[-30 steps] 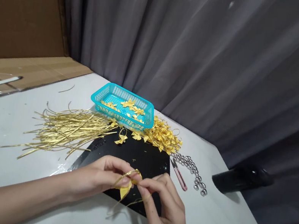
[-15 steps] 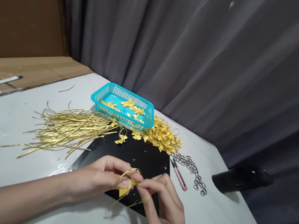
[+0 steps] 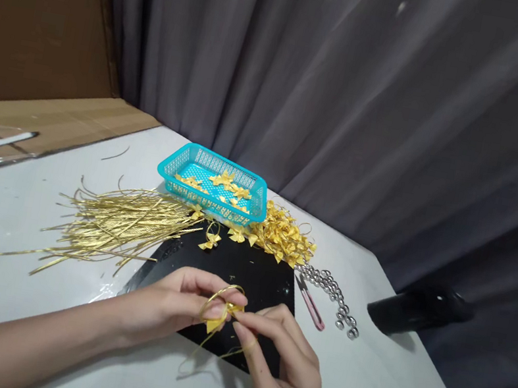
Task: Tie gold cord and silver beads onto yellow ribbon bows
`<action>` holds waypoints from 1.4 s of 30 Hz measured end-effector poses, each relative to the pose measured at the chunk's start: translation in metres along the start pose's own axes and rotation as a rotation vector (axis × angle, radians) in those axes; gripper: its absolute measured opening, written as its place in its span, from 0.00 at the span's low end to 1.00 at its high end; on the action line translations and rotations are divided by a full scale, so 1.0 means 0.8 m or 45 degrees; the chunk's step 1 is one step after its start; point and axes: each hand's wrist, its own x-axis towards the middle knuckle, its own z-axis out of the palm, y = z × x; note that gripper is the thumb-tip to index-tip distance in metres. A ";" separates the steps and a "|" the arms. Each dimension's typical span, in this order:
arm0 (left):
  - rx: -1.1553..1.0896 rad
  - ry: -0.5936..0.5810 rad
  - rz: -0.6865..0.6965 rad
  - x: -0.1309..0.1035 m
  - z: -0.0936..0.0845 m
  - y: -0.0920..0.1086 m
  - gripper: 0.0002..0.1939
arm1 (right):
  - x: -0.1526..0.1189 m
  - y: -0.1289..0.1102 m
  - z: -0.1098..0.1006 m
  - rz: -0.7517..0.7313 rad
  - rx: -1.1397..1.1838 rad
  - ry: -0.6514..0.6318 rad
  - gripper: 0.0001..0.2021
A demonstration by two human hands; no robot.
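Note:
Between thumb and fingers, my left hand (image 3: 190, 299) holds a small yellow ribbon bow (image 3: 214, 324). A loop of thin gold cord (image 3: 217, 295) stands up from the bow, and its loose ends hang below. My right hand (image 3: 287, 359) is closed in a pinch at the bow's right side, on the gold cord; the fingertips partly hide the exact grip. Both hands are over the near part of a black mat (image 3: 220, 267). Another yellow bow with a cord loop (image 3: 211, 239) lies on the mat's far side.
Behind the mat, a blue basket (image 3: 174, 187) holds several yellow bows. Gold cords (image 3: 124, 220) lie heaped at left, finished-looking looped bows (image 3: 284, 235) at right. Pink-handled snips (image 3: 312, 305), silver bells or beads (image 3: 332, 290) and a black cylinder (image 3: 419, 309) are farther right.
Both hands have shifted very slightly, the right one a little to the left. The bow has turned a bit and shows more between the fingertips. Everything else stays put.

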 end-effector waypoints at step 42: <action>0.048 0.066 -0.085 0.007 -0.009 0.000 0.18 | -0.019 -0.011 0.045 0.820 0.651 0.404 0.13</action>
